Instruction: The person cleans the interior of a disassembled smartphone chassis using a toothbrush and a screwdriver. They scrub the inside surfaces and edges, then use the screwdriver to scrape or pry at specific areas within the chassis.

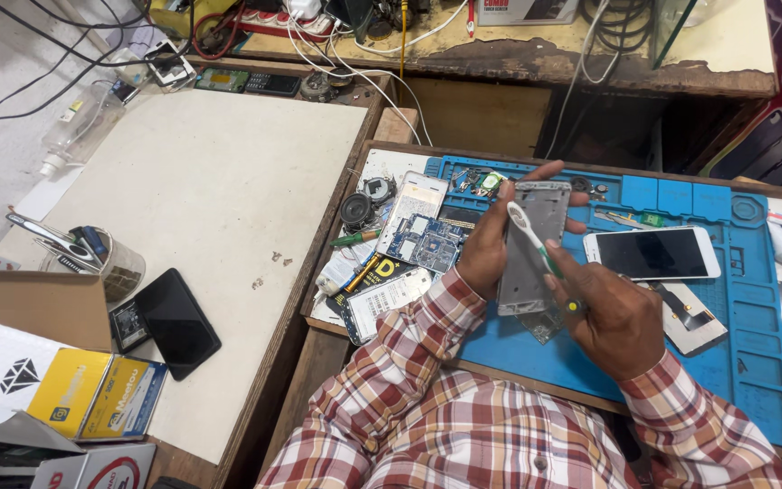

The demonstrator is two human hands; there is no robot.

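**Brushing phone frame over mat**

L hand (486, 254) gripping silver phone frame (529, 244) upright-ish, fingers wrapped round its edges. R hand (613, 317) closed on toothbrush (536, 240), bristles touching frame's top. All above blue repair mat (753, 299); white phone (652, 254) just right, circuit board (427, 240) to the left.

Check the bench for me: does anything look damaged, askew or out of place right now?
Yes. The back shelf edge is chipped, its facing peeled to bare wood. Loose phone parts lie piled at the blue mat's left end. The left hand grips the phone frame; the right hand brushes it with a toothbrush.
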